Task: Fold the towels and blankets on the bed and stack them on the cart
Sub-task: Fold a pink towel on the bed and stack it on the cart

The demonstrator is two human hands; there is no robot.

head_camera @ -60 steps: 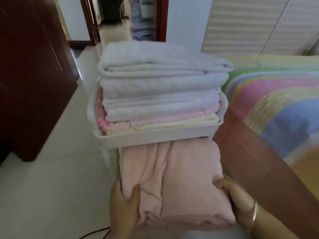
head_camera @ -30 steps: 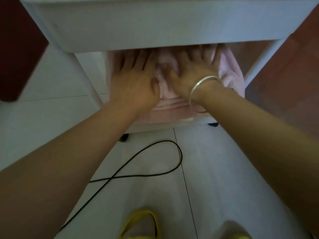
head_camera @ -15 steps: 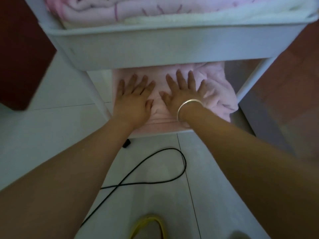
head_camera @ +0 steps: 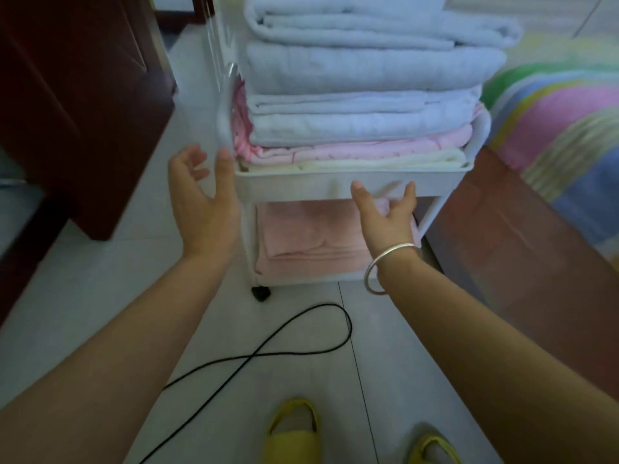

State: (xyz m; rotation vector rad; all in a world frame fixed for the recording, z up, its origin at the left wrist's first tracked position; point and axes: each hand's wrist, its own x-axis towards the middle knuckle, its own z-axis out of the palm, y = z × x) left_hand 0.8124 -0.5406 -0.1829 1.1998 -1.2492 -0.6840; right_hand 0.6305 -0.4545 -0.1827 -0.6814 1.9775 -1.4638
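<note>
Folded pink blanket (head_camera: 311, 239) on cart's (head_camera: 351, 187) lower shelf, under right hand (head_camera: 385, 216)

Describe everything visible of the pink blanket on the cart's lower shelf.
The pink blanket is pale, soft, fleecy-looking cloth, folded flat into several layers with the fold edges toward the camera. It lies on the cart's lower shelf, under the full top tray, filling most of the width. The open right hand hides its right end; no hand grips it.
</note>
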